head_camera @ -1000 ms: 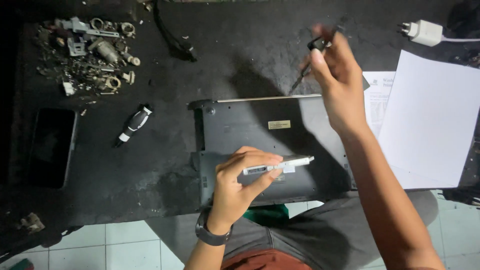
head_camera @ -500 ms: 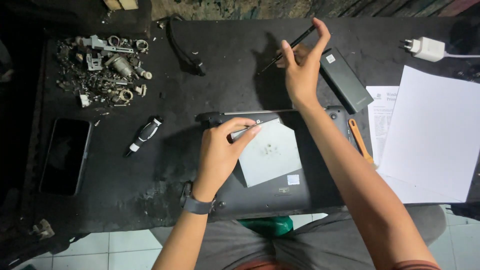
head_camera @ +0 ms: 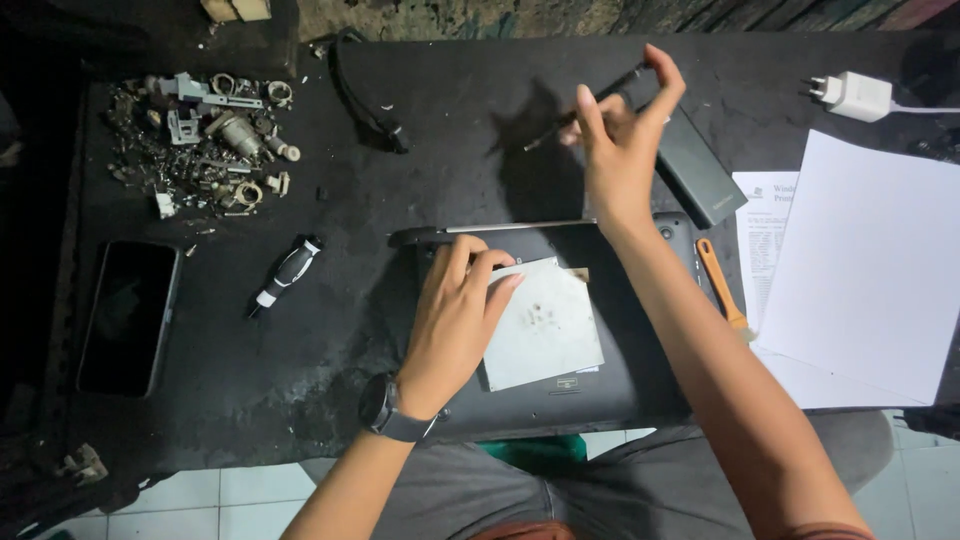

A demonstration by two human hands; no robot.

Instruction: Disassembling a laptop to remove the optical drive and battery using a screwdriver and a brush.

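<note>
Dark, scuffed bench [head_camera: 300, 360], seen from above.

- Black laptop base [head_camera: 640, 380], underside up, at the near edge of the bench.
- Pale grey square cover panel [head_camera: 545, 325], lying on the laptop base; small specks, perhaps screws, rest on its middle.
- Left hand [head_camera: 455, 320], black wristwatch [head_camera: 385, 408] on the wrist: fingers loosely curled, tips pressed on the panel's left edge; nothing gripped.
- Right hand [head_camera: 620, 150], raised above the far side of the laptop base: fingers pinched round a thin black screwdriver [head_camera: 590, 100], held slanted.
- Slim black rectangular pack [head_camera: 700, 170], just right of the right hand.
- Orange-handled brush [head_camera: 722, 285], beside the laptop base.
- White paper sheets [head_camera: 870, 270], right.
- White plug adapter [head_camera: 860, 95], far right corner.
- Black-and-white pen-shaped tool [head_camera: 285, 275]; dark smartphone [head_camera: 128, 315]; heap of small metal parts [head_camera: 205, 140], left.
</note>
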